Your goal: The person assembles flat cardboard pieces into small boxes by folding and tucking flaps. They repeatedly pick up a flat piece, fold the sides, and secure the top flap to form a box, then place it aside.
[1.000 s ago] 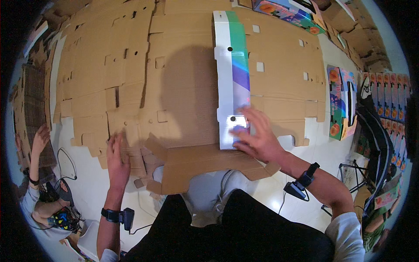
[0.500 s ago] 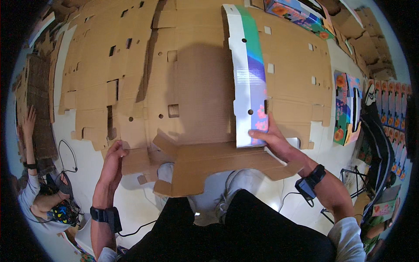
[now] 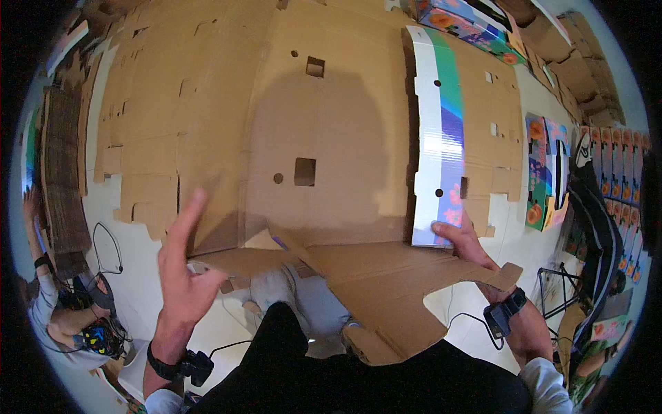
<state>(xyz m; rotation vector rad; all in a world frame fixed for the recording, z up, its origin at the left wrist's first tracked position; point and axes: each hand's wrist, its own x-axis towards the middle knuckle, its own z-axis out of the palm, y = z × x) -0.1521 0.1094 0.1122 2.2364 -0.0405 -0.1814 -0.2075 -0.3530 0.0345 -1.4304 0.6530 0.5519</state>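
Note:
A large, partly folded cardboard box (image 3: 338, 207) lies with its plain brown inside facing me. Its right side panel (image 3: 441, 138) is folded up, showing a white, green, blue and purple printed face with round holes. Low on that panel, my right hand (image 3: 467, 245) is closed on the edge, thumb on the printed face. At the lower left my left hand (image 3: 185, 276) is open, fingers stretched up and thumb apart, beside the near left corner; the fingers are slightly blurred. The near flap (image 3: 386, 290) hangs toward my legs.
Flat cardboard sheets (image 3: 152, 138) spread under and left of the box. Folded printed boxes (image 3: 545, 172) stand at the right, with another printed box (image 3: 472, 27) at the far right. A person's arm (image 3: 38, 241) reaches along a cardboard stack (image 3: 65, 172) on the left.
The box has come nearer and shifted right with my right hand, its near flap swinging lower. My left hand has let go of the left flap and spread its fingers.

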